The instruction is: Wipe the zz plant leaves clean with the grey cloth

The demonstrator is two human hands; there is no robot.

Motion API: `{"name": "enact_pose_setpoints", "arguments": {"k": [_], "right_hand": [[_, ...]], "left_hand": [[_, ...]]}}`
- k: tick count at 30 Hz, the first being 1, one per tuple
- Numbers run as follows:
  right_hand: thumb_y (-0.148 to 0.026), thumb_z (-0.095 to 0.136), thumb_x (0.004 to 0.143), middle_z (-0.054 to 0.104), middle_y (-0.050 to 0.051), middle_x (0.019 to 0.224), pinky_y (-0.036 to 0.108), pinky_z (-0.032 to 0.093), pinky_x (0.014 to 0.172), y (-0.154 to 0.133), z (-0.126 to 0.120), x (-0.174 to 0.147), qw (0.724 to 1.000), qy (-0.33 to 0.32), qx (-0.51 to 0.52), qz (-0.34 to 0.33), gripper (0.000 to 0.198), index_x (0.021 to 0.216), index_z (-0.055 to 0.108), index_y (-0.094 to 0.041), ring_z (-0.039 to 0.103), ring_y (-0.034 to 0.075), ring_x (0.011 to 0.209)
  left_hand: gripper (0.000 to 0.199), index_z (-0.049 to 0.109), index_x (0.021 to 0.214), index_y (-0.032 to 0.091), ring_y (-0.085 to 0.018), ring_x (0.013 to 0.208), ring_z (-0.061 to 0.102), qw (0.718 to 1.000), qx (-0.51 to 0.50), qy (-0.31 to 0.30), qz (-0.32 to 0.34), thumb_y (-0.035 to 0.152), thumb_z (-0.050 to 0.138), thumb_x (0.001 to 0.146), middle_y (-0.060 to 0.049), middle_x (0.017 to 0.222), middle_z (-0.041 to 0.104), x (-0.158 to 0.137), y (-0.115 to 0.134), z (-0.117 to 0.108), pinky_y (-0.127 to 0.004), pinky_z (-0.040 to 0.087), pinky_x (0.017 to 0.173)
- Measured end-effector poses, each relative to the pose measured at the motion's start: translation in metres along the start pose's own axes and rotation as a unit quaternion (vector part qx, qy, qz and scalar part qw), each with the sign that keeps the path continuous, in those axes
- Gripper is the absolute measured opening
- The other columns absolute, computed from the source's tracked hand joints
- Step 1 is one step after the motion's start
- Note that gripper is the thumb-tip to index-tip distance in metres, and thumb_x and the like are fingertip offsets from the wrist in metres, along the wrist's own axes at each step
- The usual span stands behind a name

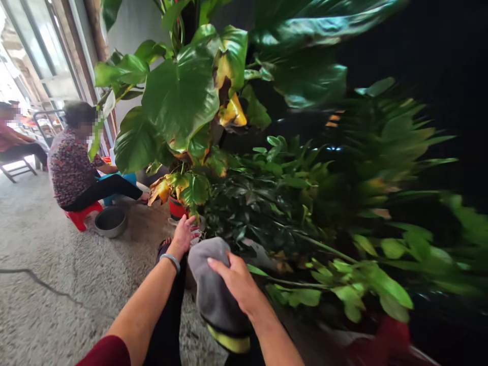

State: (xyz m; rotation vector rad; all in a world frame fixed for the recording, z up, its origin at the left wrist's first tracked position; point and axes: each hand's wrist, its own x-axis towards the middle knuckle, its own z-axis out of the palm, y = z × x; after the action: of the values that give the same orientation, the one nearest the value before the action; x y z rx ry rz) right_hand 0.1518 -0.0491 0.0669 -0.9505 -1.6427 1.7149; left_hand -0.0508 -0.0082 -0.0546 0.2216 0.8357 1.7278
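My left hand (183, 235), with a pale bangle on its wrist, reaches out with fingers spread and holds nothing that I can see. Just beyond its fingertips hang the lower leaves (193, 192) of a large potted plant, some of them yellow and brown. A red pot (177, 208) shows under those leaves. In my right hand (238, 279) is a soft grey cloth piece (211, 267) with a yellow-green edge at its lower end. My thumb lies across its top, while the other fingers are mostly hidden.
Dense foliage (278, 203) fills the right side, with bright low leaves (358, 284) close to my right arm. At left a person (74, 157) sits on a red stool (83, 216) beside a grey basin (111, 221). A dark cable (40, 282) crosses the concrete floor.
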Motion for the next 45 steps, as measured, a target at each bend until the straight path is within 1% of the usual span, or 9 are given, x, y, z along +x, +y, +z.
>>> {"name": "enact_pose_setpoints", "arguments": {"k": [3, 9, 15, 18, 23, 27, 32, 40, 45], "right_hand": [[-0.042, 0.077, 0.066, 0.076, 0.008, 0.080, 0.039, 0.056, 0.070, -0.027, -0.009, -0.024, 0.998, 0.009, 0.060, -0.016, 0.038, 0.094, 0.074, -0.017, 0.070, 0.027, 0.074], [-0.036, 0.082, 0.052, 0.076, 0.004, 0.086, 0.035, 0.056, 0.077, -0.048, -0.043, 0.025, 0.908, 0.361, 0.182, -0.111, 0.041, 0.088, 0.071, -0.019, 0.070, 0.023, 0.081], [-0.039, 0.086, 0.045, 0.074, 0.006, 0.068, 0.039, 0.057, 0.060, 0.010, -0.022, -0.014, 0.948, 0.217, 0.206, 0.110, 0.048, 0.084, 0.073, -0.014, 0.070, 0.029, 0.065], [-0.042, 0.086, 0.049, 0.075, 0.007, 0.072, 0.040, 0.058, 0.061, 0.003, -0.020, -0.034, 0.951, 0.219, 0.204, 0.073, 0.050, 0.088, 0.073, -0.015, 0.071, 0.029, 0.066], [-0.037, 0.085, 0.049, 0.075, 0.006, 0.081, 0.036, 0.058, 0.074, -0.037, -0.054, 0.008, 0.892, 0.420, 0.140, -0.087, 0.044, 0.086, 0.072, -0.017, 0.071, 0.028, 0.086], [-0.033, 0.080, 0.046, 0.074, 0.002, 0.074, 0.037, 0.059, 0.072, -0.019, -0.055, 0.026, 0.883, 0.393, 0.256, 0.012, 0.036, 0.079, 0.069, -0.020, 0.071, 0.028, 0.082], [-0.038, 0.082, 0.051, 0.075, 0.005, 0.070, 0.039, 0.059, 0.064, 0.021, -0.018, -0.029, 0.913, 0.283, 0.274, 0.106, 0.030, 0.075, 0.072, -0.023, 0.073, 0.031, 0.074], [-0.034, 0.082, 0.052, 0.074, 0.004, 0.089, 0.036, 0.058, 0.078, -0.055, -0.050, 0.007, 0.862, 0.424, 0.249, -0.128, 0.042, 0.089, 0.069, -0.019, 0.070, 0.024, 0.086], [-0.038, 0.075, 0.056, 0.073, 0.004, 0.074, 0.041, 0.059, 0.073, -0.012, -0.043, 0.022, 0.879, 0.390, 0.273, 0.019, 0.030, 0.078, 0.065, -0.021, 0.071, 0.029, 0.085]], "left_hand": [[0.058, 0.060, 0.128, 0.015, -0.021, 0.086, 0.062, 1.000, 0.010, 0.013, 0.001, 0.058, 0.045, 0.091, -0.013, 0.111, 0.065, -0.002, 0.001, 0.001, -0.032, 0.049, 0.076], [0.049, 0.065, 0.117, 0.014, -0.019, 0.088, 0.059, 0.998, 0.038, 0.020, 0.036, 0.051, 0.044, 0.093, -0.014, 0.124, 0.060, -0.012, -0.001, 0.010, -0.029, 0.050, 0.072], [0.046, 0.067, 0.114, 0.016, -0.019, 0.090, 0.058, 0.997, 0.054, 0.016, 0.044, 0.051, 0.049, 0.090, -0.013, 0.135, 0.055, -0.010, -0.003, 0.012, -0.029, 0.050, 0.071], [0.046, 0.067, 0.114, 0.018, -0.021, 0.094, 0.057, 0.997, 0.058, 0.015, 0.054, 0.052, 0.057, 0.085, -0.012, 0.140, 0.051, -0.009, -0.005, 0.013, -0.030, 0.050, 0.071], [0.050, 0.067, 0.113, 0.018, -0.021, 0.094, 0.058, 0.997, 0.058, 0.005, 0.054, 0.053, 0.065, 0.078, -0.012, 0.137, 0.053, -0.009, -0.012, 0.020, -0.030, 0.050, 0.071], [0.047, 0.068, 0.111, 0.020, -0.019, 0.089, 0.058, 0.996, 0.065, -0.010, 0.055, 0.048, 0.070, 0.073, -0.011, 0.133, 0.056, -0.008, -0.019, 0.030, -0.028, 0.050, 0.069], [0.043, 0.068, 0.103, 0.019, -0.018, 0.086, 0.060, 0.995, 0.085, -0.022, 0.056, 0.041, 0.078, 0.067, -0.009, 0.111, 0.065, -0.003, -0.025, 0.041, -0.029, 0.050, 0.070], [0.041, 0.072, 0.102, 0.015, -0.012, 0.061, 0.054, 0.993, 0.106, -0.019, 0.051, 0.035, 0.080, 0.067, 0.000, 0.068, 0.059, -0.001, -0.032, 0.047, -0.026, 0.045, 0.059], [0.042, 0.073, 0.107, 0.016, -0.012, 0.061, 0.055, 0.992, 0.113, -0.032, 0.035, 0.030, 0.080, 0.069, -0.001, 0.072, 0.064, -0.006, -0.033, 0.047, -0.025, 0.045, 0.059]]}}
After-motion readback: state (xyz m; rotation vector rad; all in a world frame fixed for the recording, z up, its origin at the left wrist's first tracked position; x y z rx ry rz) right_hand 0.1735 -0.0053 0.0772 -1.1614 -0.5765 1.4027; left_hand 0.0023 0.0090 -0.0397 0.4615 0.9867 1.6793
